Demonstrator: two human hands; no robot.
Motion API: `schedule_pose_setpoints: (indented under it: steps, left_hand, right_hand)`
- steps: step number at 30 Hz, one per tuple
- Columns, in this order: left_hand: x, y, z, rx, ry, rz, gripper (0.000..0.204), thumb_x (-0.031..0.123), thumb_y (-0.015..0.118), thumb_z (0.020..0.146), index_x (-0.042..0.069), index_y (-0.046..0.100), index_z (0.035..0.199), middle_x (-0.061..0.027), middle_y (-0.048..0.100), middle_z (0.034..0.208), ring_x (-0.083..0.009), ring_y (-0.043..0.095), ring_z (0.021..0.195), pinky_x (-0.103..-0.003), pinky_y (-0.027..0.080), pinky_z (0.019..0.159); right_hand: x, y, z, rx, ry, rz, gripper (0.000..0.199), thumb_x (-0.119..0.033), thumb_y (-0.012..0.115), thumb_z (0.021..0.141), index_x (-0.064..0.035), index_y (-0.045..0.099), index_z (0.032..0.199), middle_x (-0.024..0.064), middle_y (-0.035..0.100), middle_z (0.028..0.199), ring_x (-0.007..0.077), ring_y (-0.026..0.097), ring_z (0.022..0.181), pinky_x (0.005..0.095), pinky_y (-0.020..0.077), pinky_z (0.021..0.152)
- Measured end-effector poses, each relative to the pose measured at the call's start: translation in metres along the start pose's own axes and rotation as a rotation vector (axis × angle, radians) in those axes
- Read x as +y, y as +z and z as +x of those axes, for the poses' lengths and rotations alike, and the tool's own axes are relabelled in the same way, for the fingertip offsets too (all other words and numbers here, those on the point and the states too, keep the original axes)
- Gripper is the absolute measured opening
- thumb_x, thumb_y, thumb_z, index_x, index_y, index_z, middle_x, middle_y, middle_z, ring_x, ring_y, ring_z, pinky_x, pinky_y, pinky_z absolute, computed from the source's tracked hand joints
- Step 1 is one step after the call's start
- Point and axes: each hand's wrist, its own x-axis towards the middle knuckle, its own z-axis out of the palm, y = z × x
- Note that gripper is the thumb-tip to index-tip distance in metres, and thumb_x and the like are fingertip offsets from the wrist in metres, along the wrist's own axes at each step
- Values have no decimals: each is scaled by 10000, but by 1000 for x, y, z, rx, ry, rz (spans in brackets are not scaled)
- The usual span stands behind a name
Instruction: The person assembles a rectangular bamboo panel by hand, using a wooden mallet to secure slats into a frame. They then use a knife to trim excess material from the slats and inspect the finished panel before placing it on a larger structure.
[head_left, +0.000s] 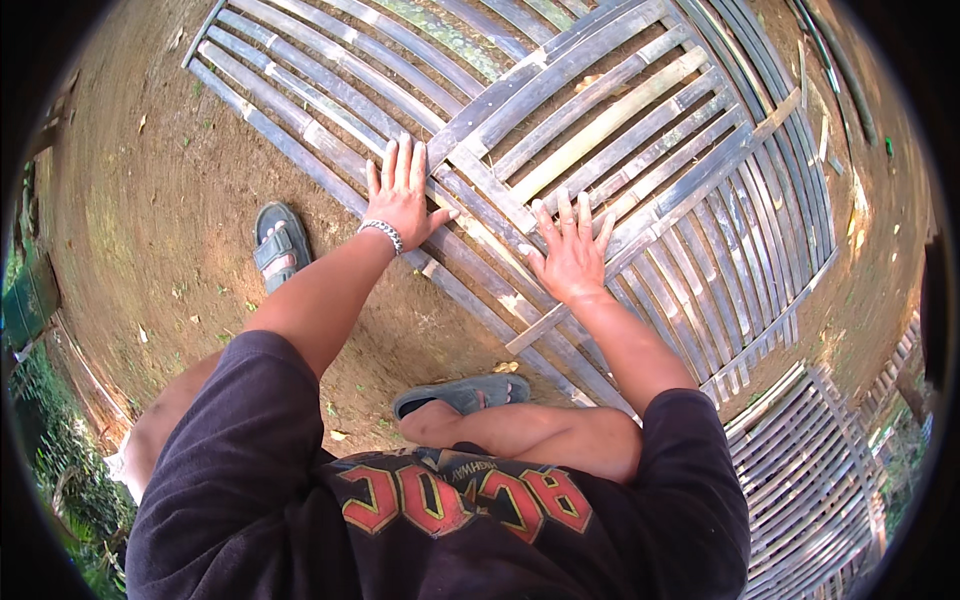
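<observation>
A large mat of woven bamboo strips (640, 130) lies flat on the bare earth in front of me. My left hand (402, 195) presses flat on its strips near the left edge, fingers spread, with a metal chain bracelet at the wrist. My right hand (572, 250) lies flat on the weave a little to the right and nearer to me, fingers apart. Neither hand holds anything. A loose short bamboo strip (540, 328) sticks out under my right wrist.
Grey sandals are on my feet: one (281, 243) on the dirt left of the mat, one (462, 394) near its lower edge. A second woven bamboo panel (810, 470) lies at the lower right. Green plants (60, 470) border the lower left.
</observation>
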Motion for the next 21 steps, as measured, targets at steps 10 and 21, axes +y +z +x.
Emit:
schedule_pose_setpoints:
  steps: [10,21]
  left_hand:
    - [-4,-3,-3,-5,-4,10,1133,719,594,844,36,95,1598,-194,80,1668,-369,42,1547,-592,87,1221]
    - [-4,-5,-5,-38,-28,-2,1128,707,605,847,67,70,1606,-165,52,1678,-332,48,1553,-579,103,1228]
  right_hand:
    - [0,14,-1,134,-57,19,679,-442,655,896,-278,419,1511,93,216,1644,382,127,1524,715,39,1164]
    - [-2,22,1,364,-226,91,605,-223,723,798,-102,537,1361,48,480,1395,315,349,1373,703,163,1128]
